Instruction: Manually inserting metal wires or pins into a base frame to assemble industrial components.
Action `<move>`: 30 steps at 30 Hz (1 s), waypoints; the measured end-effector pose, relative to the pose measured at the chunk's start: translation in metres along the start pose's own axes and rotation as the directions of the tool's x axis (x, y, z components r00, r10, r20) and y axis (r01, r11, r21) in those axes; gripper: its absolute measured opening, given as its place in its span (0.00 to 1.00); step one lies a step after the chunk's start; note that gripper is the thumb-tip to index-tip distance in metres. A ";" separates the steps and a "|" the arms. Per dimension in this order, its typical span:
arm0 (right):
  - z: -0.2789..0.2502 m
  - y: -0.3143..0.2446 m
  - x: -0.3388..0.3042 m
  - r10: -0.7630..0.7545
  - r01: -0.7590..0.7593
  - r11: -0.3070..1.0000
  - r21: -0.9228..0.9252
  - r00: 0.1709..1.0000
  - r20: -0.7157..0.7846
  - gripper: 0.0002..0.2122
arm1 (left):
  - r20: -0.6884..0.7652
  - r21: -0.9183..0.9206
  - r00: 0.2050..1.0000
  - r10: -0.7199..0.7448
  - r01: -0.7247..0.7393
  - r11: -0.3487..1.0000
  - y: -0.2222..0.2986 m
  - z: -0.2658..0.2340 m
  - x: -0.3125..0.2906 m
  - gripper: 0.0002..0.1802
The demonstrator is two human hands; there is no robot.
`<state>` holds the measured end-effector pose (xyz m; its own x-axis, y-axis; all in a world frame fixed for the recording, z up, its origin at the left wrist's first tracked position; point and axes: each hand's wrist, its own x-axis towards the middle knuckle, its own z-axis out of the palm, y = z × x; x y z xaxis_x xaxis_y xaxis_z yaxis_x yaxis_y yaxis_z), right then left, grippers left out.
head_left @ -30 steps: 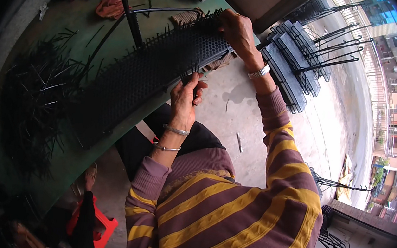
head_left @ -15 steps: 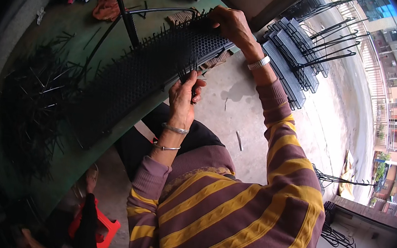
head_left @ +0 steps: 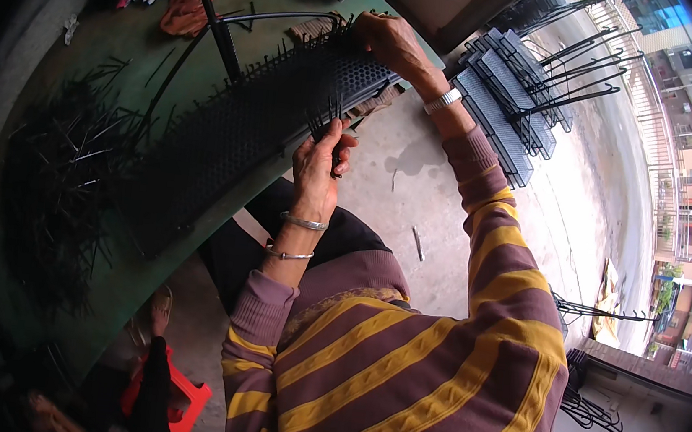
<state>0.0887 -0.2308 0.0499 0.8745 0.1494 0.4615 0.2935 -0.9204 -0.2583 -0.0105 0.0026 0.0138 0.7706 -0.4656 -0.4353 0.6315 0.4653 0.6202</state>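
A long black perforated panel [head_left: 272, 120] lies slantwise on the green table, with several thin black prongs standing up along its far edge. My left hand [head_left: 316, 166] is closed round a bunch of thin black metal hooks [head_left: 323, 117], held just over the panel's near edge. At the panel's upper right end my right hand [head_left: 394, 42] reaches to the far edge. Its fingers are bent and closed there, and whatever they pinch is hidden behind them and dark. A large tangled heap of thin black pieces [head_left: 63, 178] lies on the table to the left.
The green table [head_left: 123, 328] carries a dark upright post [head_left: 215, 21] and an orange rag [head_left: 186, 9]. Stacked grey mesh panels with long black hooks [head_left: 502, 97] stand on the floor to the right. Lower left are a red stool [head_left: 189, 406] and another person's arm [head_left: 153, 364].
My right hand has shifted slightly left along the panel's far edge. My left hand with its bunch of hooks has hardly moved.
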 end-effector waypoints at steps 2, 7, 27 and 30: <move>0.001 -0.005 -0.003 -0.030 0.029 0.999 0.030 0.999 0.037 0.05 | 0.014 -0.010 1.000 0.008 -0.008 1.000 0.000 -0.004 0.002 0.11; 0.000 -0.019 -0.016 0.136 -0.158 0.955 -0.251 0.985 -0.105 0.05 | 0.008 -0.006 1.000 0.013 -0.013 1.000 0.002 -0.006 -0.001 0.14; -0.016 -0.082 -0.051 0.272 -0.531 0.494 0.688 0.846 0.458 0.05 | -0.053 0.117 0.999 0.002 0.004 0.993 0.005 -0.006 0.007 0.13; -0.009 -0.082 -0.040 0.411 -0.480 0.550 0.683 0.868 0.279 0.02 | -0.137 0.104 0.990 -0.032 0.047 0.994 0.006 -0.008 0.009 0.14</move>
<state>0.0262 -0.1650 0.0606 0.9873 -0.1481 0.0575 0.0053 -0.3312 -0.9435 0.0012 0.0069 0.0083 0.7543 -0.3727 -0.5404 0.6545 0.3624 0.6636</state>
